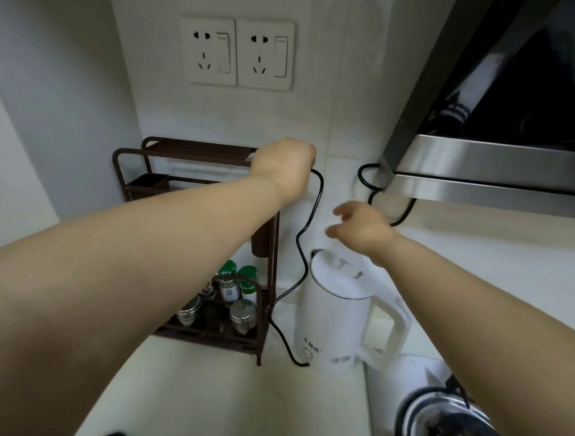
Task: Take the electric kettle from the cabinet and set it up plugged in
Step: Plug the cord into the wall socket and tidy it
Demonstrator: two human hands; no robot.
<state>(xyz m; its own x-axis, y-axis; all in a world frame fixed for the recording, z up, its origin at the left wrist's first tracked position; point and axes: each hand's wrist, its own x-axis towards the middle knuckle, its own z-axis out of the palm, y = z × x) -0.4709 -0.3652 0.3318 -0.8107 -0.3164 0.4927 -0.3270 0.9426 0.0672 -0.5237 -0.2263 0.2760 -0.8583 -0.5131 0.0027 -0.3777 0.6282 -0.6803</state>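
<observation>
A white electric kettle (339, 322) stands upright on the pale counter (225, 396), lid closed, handle to the right. Its black cord (307, 225) runs from the base, loops left and rises into my left hand (283, 166). My left hand is shut around the cord's upper end; the plug is hidden inside the fist. The fist is held up near the wall, below the two white wall sockets (240, 52), both with nothing plugged in. My right hand (361, 229) hovers just above the kettle's lid, fingers spread, holding nothing.
A dark brown rack (262, 319) with several spice jars stands left of the kettle, touching the cord. A steel range hood (492, 167) juts out at the upper right, with another black cable looped under it. A gas hob burner (442, 422) sits at the lower right.
</observation>
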